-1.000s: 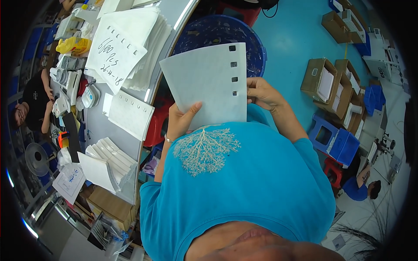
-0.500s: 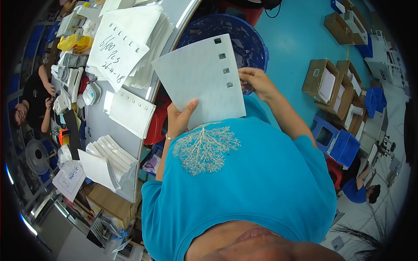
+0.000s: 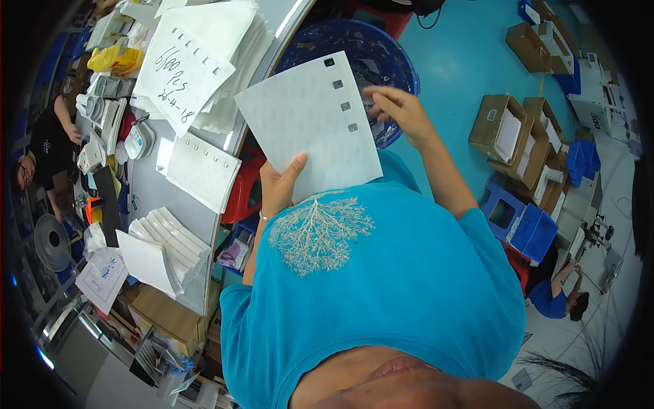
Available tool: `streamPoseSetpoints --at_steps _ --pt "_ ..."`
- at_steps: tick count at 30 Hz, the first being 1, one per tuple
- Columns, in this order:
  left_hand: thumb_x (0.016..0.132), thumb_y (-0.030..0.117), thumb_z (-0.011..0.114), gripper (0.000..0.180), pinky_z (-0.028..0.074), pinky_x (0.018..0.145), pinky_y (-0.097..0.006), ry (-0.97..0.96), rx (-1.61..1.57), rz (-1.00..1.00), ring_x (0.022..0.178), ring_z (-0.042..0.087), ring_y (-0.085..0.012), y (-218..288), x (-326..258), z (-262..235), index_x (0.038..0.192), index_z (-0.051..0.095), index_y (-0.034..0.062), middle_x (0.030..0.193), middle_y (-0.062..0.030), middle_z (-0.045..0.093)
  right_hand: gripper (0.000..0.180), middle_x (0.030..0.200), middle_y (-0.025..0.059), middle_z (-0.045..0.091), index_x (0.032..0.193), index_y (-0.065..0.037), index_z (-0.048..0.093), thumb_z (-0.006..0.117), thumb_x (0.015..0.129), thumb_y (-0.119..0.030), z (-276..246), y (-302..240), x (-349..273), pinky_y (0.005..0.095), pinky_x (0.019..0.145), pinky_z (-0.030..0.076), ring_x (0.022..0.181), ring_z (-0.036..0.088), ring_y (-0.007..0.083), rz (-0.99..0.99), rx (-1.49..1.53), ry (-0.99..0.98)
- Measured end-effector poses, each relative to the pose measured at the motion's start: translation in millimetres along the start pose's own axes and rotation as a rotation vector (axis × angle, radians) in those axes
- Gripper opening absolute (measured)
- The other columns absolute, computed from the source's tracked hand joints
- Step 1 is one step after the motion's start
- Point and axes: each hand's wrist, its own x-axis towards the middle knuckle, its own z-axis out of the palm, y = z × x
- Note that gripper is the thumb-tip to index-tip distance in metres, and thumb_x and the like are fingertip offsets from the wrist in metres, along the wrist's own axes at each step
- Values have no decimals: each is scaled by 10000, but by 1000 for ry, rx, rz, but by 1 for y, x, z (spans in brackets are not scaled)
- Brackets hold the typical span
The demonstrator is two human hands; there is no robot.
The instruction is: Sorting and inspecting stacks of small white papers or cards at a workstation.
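A white perforated sheet [image 3: 310, 129] with a few small square cut-outs near its right edge is held up tilted in front of my teal shirt. My left hand [image 3: 278, 185] grips its lower edge, thumb lying on the face. My right hand [image 3: 398, 112] hovers at the sheet's right edge beside the cut-outs, fingers loosely spread and gripping nothing that I can see. A round blue basket [image 3: 398, 65] lies behind the sheet, partly hidden by it.
On my left a grey table [image 3: 146, 198] carries stacks of white sheets [image 3: 204, 170], one with a handwritten top sheet [image 3: 184, 68]. A red stool [image 3: 242, 198] stands by the table. Cardboard boxes [image 3: 504, 126] and blue crates [image 3: 531, 228] lie right. A seated person [image 3: 48, 143] works far left.
The sheet has swung left and tilted further. My right hand has let go of its right edge and now hovers beside it; my left hand keeps its grip.
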Motion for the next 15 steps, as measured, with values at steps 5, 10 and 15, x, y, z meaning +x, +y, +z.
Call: streamPoseSetpoints --at_steps 5,10,15 --pt "833 249 729 398 480 759 -301 -4 14 5 856 608 -161 1 0 3 1070 613 -49 971 -121 660 345 968 92 686 1128 23 629 690 842 -160 9 3 -33 270 758 511 857 641 139 143 -54 -336" --pt "844 243 719 377 478 748 -289 -52 64 5 851 608 -157 4 0 5 1064 616 -44 961 -111 660 297 929 111 693 1064 47 643 691 816 -109 13 11 -40 272 737 517 815 653 140 161 -120 -270" --pt "869 216 692 351 477 756 -285 -93 299 106 878 608 -154 13 -10 14 1072 607 -57 972 -108 665 275 873 106 697 1045 31 645 647 799 -92 29 9 -51 287 672 521 753 656 138 31 -551 -119"
